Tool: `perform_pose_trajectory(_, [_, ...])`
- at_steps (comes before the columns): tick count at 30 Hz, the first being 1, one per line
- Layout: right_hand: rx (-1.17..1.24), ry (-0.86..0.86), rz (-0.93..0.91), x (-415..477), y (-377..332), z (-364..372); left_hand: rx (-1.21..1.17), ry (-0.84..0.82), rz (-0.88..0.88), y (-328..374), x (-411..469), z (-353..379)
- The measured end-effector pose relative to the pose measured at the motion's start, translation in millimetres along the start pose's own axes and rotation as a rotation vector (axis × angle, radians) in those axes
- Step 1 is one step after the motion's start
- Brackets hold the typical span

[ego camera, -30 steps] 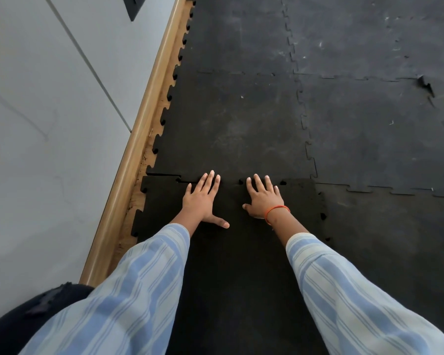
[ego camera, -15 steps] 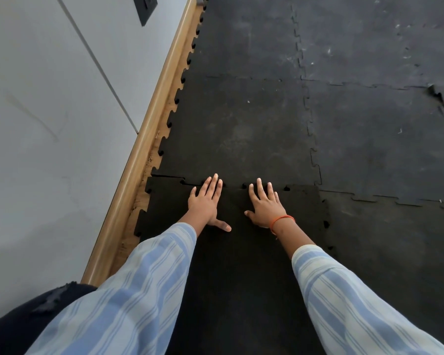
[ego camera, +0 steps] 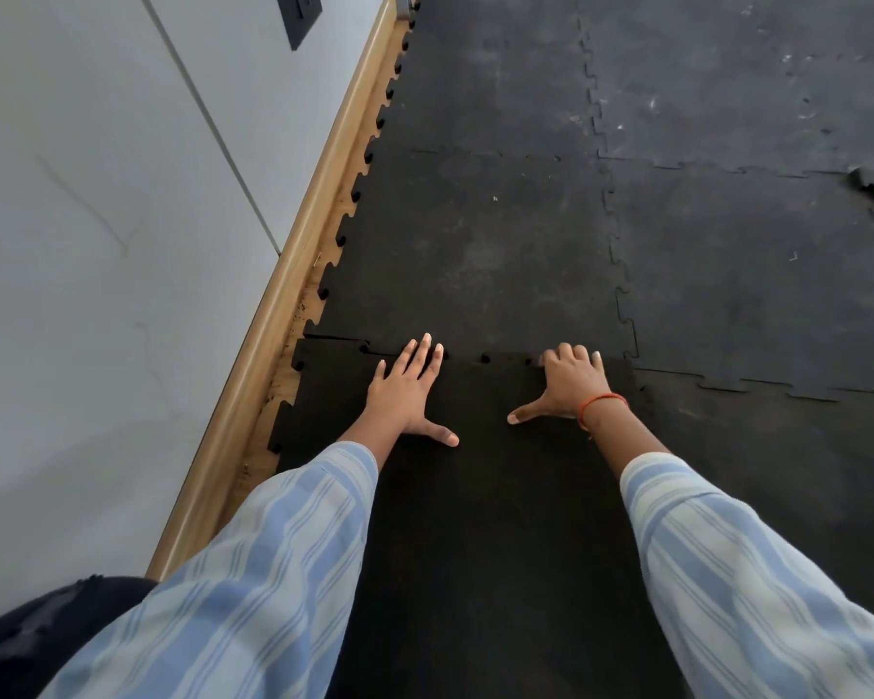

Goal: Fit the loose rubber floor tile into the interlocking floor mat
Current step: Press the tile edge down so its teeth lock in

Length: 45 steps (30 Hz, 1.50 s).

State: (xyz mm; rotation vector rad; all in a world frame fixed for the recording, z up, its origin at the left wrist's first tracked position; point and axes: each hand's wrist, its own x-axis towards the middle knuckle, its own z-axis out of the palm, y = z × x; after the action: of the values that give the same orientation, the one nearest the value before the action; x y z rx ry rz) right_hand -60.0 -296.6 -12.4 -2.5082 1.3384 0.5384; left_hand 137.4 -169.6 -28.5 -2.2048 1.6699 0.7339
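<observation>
The loose black rubber tile lies flat in front of me, darker than the rest. Its far toothed edge meets the grey interlocking floor mat along a seam where several small gaps between the teeth still show. My left hand presses palm down on the tile near the seam, fingers spread, fingertips on the joint. My right hand, with an orange wrist band, rests further right on the same edge, fingers curled at the seam and thumb stretched left.
A wooden skirting board and a pale wall run along the left, with a strip of bare floor beside the mat's teeth. A torn spot marks the mat at the far right. A dark bundle lies bottom left.
My right hand has slid to the right along the seam and its fingers have curled. My left hand stays in about the same spot. The camera has moved closer.
</observation>
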Motion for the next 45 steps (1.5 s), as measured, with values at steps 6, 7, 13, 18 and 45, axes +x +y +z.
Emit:
perform_pose_trajectory(6, [0.205, 0.18, 0.119, -11, -4, 15, -0.154, 0.197, -0.213, -36, -22, 33])
perform_pose_trajectory(7, [0.246, 0.269, 0.178, -18, -4, 23, -0.184, 0.203, -0.291, -44, -26, 37])
perform_pose_trajectory(13, [0.479, 0.222, 0.657, -38, 6, 41, -0.427, 0.142, -0.568, -56, -27, 37])
perform_pose_trajectory(18, [0.551, 0.169, 0.761, -41, 17, 36, -0.512, 0.182, -0.666, -59, -18, 22])
perform_pose_trajectory(45, [0.122, 0.36, 0.12, -30, -58, 41, -0.256, 0.137, -0.385, -44, 1, 20])
